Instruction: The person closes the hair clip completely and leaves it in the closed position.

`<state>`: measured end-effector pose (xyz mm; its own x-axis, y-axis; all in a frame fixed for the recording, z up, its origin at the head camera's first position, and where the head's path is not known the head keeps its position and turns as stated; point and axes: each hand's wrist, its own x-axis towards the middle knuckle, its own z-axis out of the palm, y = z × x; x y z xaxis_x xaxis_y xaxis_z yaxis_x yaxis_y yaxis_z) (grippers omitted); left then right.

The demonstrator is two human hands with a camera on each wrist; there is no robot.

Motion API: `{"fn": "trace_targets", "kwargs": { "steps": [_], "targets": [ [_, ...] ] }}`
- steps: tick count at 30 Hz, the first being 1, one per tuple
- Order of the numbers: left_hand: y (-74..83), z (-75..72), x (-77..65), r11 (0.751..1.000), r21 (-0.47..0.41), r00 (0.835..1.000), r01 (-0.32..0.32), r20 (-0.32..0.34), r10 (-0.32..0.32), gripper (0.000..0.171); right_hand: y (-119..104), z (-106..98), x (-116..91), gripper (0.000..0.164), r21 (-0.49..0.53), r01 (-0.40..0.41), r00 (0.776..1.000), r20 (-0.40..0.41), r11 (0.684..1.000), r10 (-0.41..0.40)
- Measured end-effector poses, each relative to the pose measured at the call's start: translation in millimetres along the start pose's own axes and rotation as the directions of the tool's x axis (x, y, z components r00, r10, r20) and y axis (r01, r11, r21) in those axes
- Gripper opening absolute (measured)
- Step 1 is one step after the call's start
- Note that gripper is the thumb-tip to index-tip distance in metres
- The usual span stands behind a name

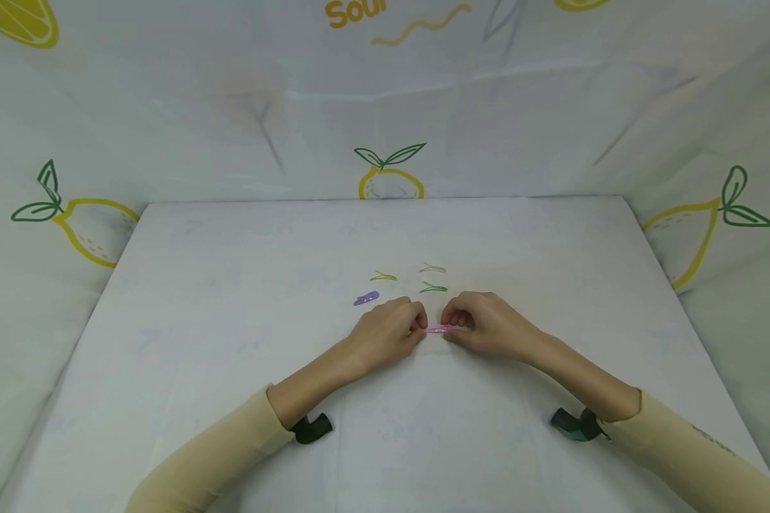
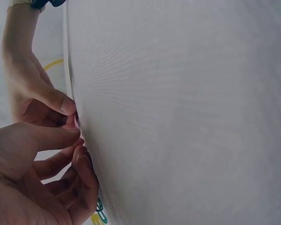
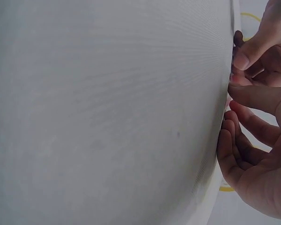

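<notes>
A pink hair clip [image 1: 438, 329] lies low over the white table between both hands. My left hand [image 1: 390, 329] pinches its left end with thumb and fingertips. At the other end, the thumb and fingers of my right hand [image 1: 488, 324] grip it. In the wrist views, the left hand [image 2: 33, 173] and the right hand [image 3: 262, 150] meet close at the tabletop, and their fingers hide most of the clip. Beyond the hands lie a purple hair clip [image 1: 366, 298], a yellow one [image 1: 383, 276], a green one [image 1: 433, 288] and a pale grey one [image 1: 433, 268].
The white tabletop [image 1: 231, 285] is bordered at the back and sides by a white cloth [image 1: 199, 142] printed with lemons. Dark wrist straps [image 1: 312, 429] show below both forearms, by the beige sleeves [image 1: 218, 449].
</notes>
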<state>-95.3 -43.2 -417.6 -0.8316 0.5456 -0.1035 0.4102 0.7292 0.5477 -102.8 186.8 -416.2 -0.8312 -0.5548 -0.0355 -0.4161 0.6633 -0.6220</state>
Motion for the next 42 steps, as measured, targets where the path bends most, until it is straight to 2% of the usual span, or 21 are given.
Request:
{"fn": "trace_targets", "kwargs": {
  "steps": [9,19,27,32,38,42],
  "targets": [
    [-1.1,-0.4,-2.9,0.999,-0.037,1.0,0.011,-0.018,-0.012,0.006,-1.0,-1.5,1.7,0.012,-0.006,-0.018,1.0,0.0,1.0,0.018],
    [-3.2,-11.4,-7.2,0.998,-0.056,1.0,0.016,-0.022,-0.017,0.006,-1.9,-1.8,5.6,0.012,0.02,0.01,1.0,-0.024,1.0,-0.01],
    [-7.2,-19.9,-11.8,0.997,-0.053,0.998,0.048,-0.047,-0.05,0.007,-7.7,-2.2,10.1,0.015,0.032,0.027,0.999,-0.041,0.999,-0.026],
    [-11.1,-24.3,-14.8,0.998,-0.023,0.995,0.065,-0.079,-0.067,0.012,-12.0,-0.7,14.7,0.018,0.037,0.021,0.999,-0.042,0.999,-0.019],
    [-19.0,-26.6,-19.1,0.997,0.038,0.988,0.066,-0.142,-0.06,0.014,-16.0,2.4,21.8,0.018,0.059,0.015,1.0,-0.027,0.998,-0.013],
    [-23.2,-26.8,-20.5,0.994,0.085,0.985,0.073,-0.16,-0.059,0.015,-18.8,5.7,26.6,0.018,0.074,0.004,1.0,-0.012,0.997,-0.003]
  ]
}}
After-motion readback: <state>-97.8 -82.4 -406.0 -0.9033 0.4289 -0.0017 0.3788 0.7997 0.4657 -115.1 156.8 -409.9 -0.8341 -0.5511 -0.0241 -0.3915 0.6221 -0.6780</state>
